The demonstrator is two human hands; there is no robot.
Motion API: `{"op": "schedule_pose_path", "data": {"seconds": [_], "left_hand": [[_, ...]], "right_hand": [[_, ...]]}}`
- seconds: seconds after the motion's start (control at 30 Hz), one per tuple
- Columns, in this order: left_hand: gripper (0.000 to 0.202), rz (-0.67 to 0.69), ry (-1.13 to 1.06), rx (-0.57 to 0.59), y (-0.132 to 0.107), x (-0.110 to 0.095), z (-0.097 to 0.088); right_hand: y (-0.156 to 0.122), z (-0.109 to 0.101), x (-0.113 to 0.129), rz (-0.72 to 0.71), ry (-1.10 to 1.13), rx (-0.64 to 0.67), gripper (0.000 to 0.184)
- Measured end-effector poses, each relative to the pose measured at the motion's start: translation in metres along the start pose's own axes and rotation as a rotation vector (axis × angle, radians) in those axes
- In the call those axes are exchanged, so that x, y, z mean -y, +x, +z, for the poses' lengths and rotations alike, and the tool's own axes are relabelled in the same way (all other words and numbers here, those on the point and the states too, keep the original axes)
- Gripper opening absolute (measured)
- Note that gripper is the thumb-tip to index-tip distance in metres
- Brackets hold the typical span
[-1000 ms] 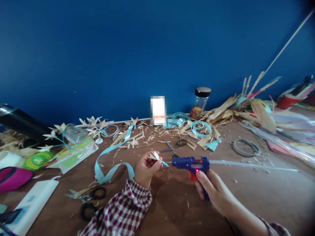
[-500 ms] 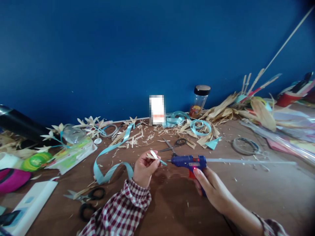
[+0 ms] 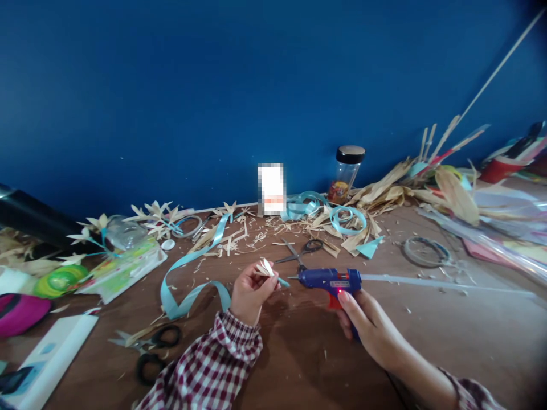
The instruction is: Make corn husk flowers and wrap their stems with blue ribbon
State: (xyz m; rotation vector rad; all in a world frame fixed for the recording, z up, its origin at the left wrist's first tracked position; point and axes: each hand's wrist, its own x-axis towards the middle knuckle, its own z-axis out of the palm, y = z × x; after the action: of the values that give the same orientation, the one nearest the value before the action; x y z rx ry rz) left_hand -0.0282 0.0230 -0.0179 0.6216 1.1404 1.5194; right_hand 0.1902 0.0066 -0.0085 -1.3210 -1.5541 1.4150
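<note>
Between the thumb and fingers of my left hand [image 3: 252, 291] is a small corn-husk flower [image 3: 265, 267] with pale petals and a stem end wrapped in light blue. My right hand [image 3: 370, 322] is wrapped round the handle of a blue glue gun [image 3: 328, 279] with a red trigger and a lit red light. Its metal nozzle points left at the flower's blue end, close by; whether they touch I cannot tell. A long clear glue stick [image 3: 444, 285] sticks out of the gun's back. Behind the gun, a pair of scissors [image 3: 294, 255] lies spread on the table.
Black-handled scissors [image 3: 149, 344] lie left of my sleeve. A light blue ribbon [image 3: 188, 310] loops across the table [image 3: 294, 364]. Husk scraps, finished-looking flowers [image 3: 156, 213] and a black-lidded jar [image 3: 345, 173] stand along the blue wall. A wire ring [image 3: 427, 253] lies at right.
The flower in my left hand has turned slightly, showing its petals more spread. The glue gun has shifted a little to the right, and its glue stick tilts lower.
</note>
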Motion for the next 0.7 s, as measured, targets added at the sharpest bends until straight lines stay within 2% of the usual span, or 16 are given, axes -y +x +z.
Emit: {"op": "schedule_pose_path", "data": {"seconds": [0.27, 0.5, 0.7], "left_hand": [[0.031, -0.045, -0.096, -0.060, 0.0025, -0.0041, 0.0014], [0.033, -0.037, -0.093, -0.023, 0.0021, -0.0041, 0.0005], [0.033, -0.021, -0.082, -0.019, 0.0015, -0.0037, -0.0006]], "right_hand": [[0.0002, 0.0005, 0.0013, 0.031, 0.029, -0.011, 0.038], [-0.0010, 0.0028, 0.0015, 0.037, 0.085, 0.010, 0.038], [-0.0011, 0.0018, 0.0022, 0.053, 0.151, -0.028, 0.039]]}}
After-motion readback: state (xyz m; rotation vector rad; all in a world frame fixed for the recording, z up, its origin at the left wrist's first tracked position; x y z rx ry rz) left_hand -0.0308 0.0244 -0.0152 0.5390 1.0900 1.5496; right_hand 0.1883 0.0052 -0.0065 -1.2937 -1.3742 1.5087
